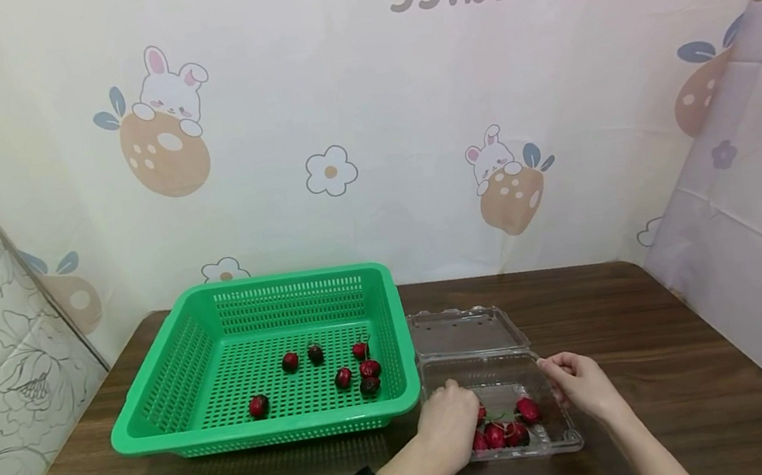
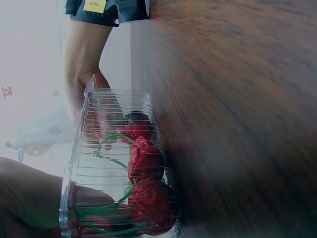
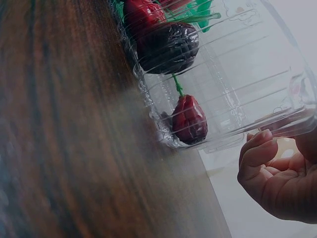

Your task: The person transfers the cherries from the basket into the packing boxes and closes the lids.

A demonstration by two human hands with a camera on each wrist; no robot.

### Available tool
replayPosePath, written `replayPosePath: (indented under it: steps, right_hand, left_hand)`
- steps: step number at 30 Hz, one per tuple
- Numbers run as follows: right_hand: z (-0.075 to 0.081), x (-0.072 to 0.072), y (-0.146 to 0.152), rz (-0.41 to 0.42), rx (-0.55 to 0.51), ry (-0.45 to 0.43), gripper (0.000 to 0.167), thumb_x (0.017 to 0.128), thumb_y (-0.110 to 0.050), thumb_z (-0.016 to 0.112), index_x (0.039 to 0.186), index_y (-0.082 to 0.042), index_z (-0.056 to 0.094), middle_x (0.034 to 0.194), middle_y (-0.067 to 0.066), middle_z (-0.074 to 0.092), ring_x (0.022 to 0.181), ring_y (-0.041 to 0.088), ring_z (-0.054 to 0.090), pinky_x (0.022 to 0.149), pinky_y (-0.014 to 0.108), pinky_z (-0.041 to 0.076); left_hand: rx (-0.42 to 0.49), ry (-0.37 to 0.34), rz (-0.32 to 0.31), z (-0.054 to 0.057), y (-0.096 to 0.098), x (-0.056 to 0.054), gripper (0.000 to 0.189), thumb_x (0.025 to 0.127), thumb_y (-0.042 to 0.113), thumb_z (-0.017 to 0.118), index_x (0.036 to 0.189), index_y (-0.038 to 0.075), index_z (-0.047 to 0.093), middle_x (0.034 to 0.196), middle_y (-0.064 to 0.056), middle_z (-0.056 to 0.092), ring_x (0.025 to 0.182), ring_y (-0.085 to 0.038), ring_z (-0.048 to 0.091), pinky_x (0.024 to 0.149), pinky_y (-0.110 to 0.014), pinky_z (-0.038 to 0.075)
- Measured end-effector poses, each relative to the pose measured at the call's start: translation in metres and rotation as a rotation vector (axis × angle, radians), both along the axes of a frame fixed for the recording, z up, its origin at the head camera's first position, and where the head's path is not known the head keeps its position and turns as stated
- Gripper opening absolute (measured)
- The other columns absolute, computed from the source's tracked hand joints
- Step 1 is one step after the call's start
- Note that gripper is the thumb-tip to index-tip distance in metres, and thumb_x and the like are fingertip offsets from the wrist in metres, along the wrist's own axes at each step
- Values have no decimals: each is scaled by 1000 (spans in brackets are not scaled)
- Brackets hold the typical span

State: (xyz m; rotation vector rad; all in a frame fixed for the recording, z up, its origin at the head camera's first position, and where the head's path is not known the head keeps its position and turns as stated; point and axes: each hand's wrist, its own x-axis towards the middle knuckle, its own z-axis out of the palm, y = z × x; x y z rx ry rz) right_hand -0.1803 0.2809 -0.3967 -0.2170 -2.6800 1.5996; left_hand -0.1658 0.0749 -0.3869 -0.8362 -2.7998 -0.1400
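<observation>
A clear plastic clamshell box lies on the table with its lid folded back. Several dark red cherries with green stems are inside it, seen through the ribbed wall as cherries in the left wrist view. My left hand reaches down into the box's left part, beside the cherries. Its fingertips are hidden in the head view and blurred by plastic in the left wrist view, so whether it holds a cherry does not show. At the right side, my right hand pinches the box's rim between thumb and fingers.
A green slotted basket stands left of the box, close beside it. Several more cherries lie scattered on its floor, mostly toward the right. The brown wooden table ends at a printed curtain behind.
</observation>
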Motion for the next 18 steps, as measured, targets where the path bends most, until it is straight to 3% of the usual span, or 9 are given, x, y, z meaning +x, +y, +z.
replayPosePath:
  steps: [10,18]
  right_hand:
    - [2,1,0,4,7,-1,25,92,-16,47,91,9,49,54,2,43,46,10,41,44,25,40]
    - [2,1,0,0,14,-15,25,92,-15,47,92,9,50,54,2,43,47,11,41,44,25,39]
  left_hand:
    - [-60,10,-16,-1,3,-4,8,69,15,74,66,10,68,66,-5,54,57,-14,55,51,-23,46]
    - [-85,-54,20,-1,6,-6,10,67,17,76,71,11,69,69,-5,55,59,-16,55,51,-24,46]
